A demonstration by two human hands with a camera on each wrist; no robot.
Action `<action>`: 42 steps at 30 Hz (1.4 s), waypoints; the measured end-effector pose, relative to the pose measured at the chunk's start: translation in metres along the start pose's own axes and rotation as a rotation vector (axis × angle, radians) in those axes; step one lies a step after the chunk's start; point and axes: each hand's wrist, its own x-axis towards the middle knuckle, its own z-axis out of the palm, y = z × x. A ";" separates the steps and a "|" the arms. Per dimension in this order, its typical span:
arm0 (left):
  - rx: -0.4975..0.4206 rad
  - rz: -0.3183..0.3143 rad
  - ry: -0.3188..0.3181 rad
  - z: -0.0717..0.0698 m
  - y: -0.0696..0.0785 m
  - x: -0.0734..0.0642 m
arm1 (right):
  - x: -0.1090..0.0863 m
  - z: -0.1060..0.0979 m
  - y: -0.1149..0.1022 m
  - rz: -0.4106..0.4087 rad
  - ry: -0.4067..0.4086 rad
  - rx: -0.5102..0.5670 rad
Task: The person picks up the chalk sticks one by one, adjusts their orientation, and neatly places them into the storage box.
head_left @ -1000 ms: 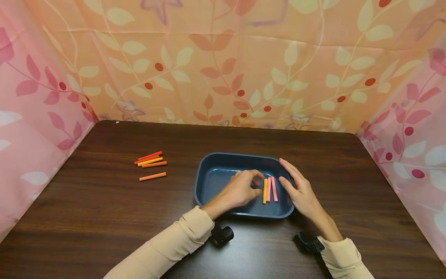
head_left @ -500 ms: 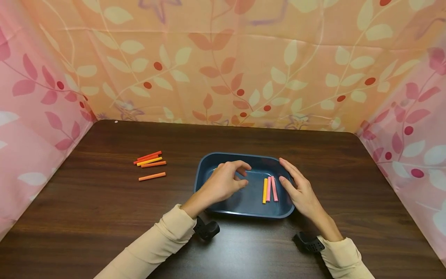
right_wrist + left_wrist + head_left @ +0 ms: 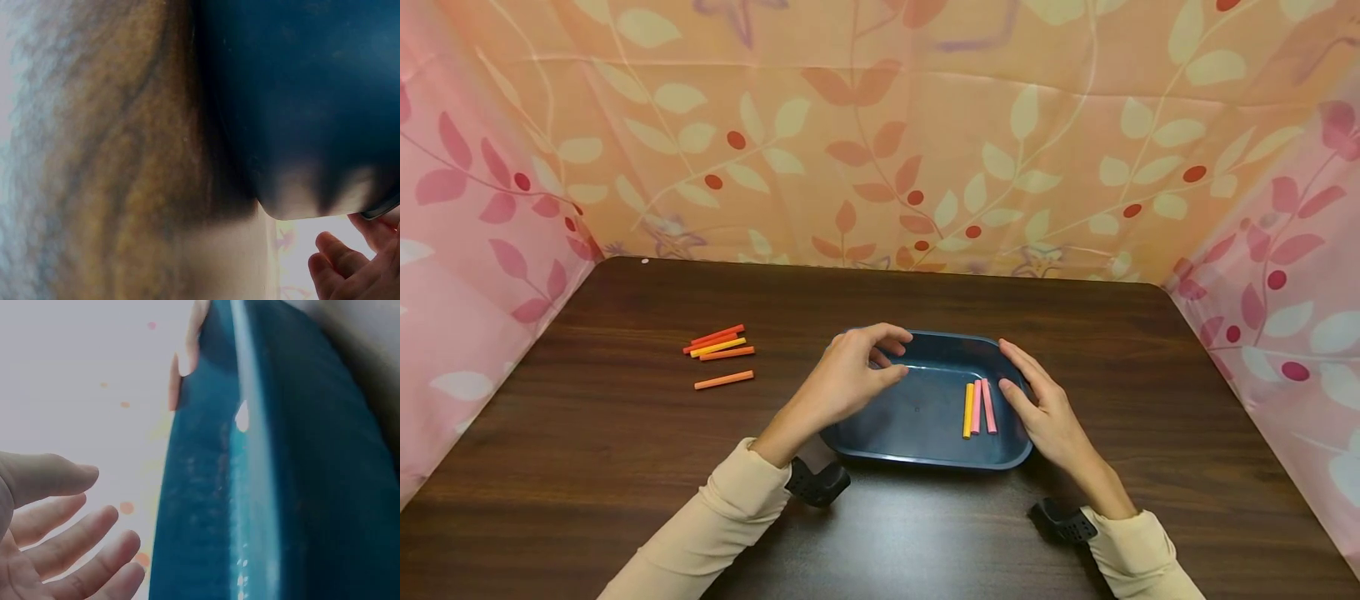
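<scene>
A dark blue rectangular tray with rounded corners stands mid-table. Inside it, toward the right end, lie a yellow stick and two pink sticks, side by side. My left hand hovers over the tray's left end, fingers spread and bent softly; the left wrist view shows nothing between thumb and fingers. At the right end my right hand holds the tray's rim, thumb on the inner side and fingers along the outside. The right wrist view shows those fingers beside the tray wall.
Left of the tray, several red, yellow and orange sticks lie in a loose pile on the dark wooden table. A single orange stick lies just nearer. Patterned cloth hangs behind and at both sides.
My left hand has drawn back left from beside the yellow stick to above the tray's left end, rising a little. My right hand and the sticks in the tray stay put.
</scene>
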 end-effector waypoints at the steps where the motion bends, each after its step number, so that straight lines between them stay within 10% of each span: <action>1: -0.001 0.007 0.007 -0.003 -0.001 0.000 | 0.000 0.000 0.000 0.003 -0.001 -0.002; 42: 0.119 -0.039 0.235 -0.074 -0.066 -0.028 | 0.001 0.001 0.001 -0.022 0.005 0.024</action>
